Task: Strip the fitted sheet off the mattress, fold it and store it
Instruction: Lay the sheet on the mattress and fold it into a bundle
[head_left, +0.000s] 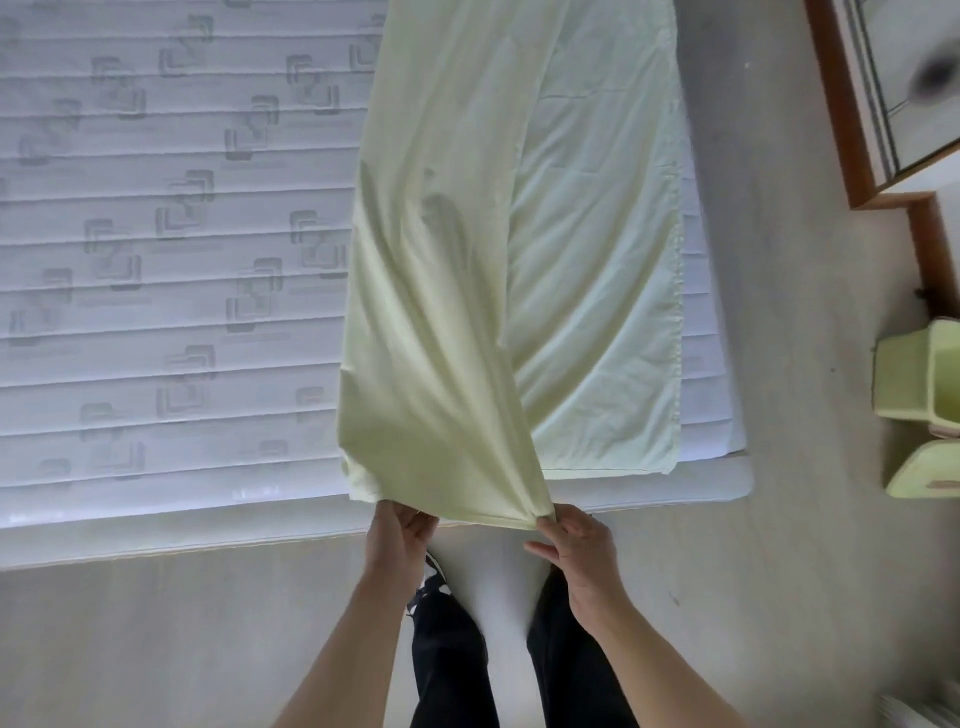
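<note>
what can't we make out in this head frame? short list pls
- Far end of the sheet: cut off by the top edge of the head view.
- Fingertips of the left hand and right hand: tucked under the sheet's near edge.
- Dark object in the mirror, top right: motion-blurred, cannot be identified.
- Green containers: cut off by the right edge.
- Mattress left side: out of frame.
</note>
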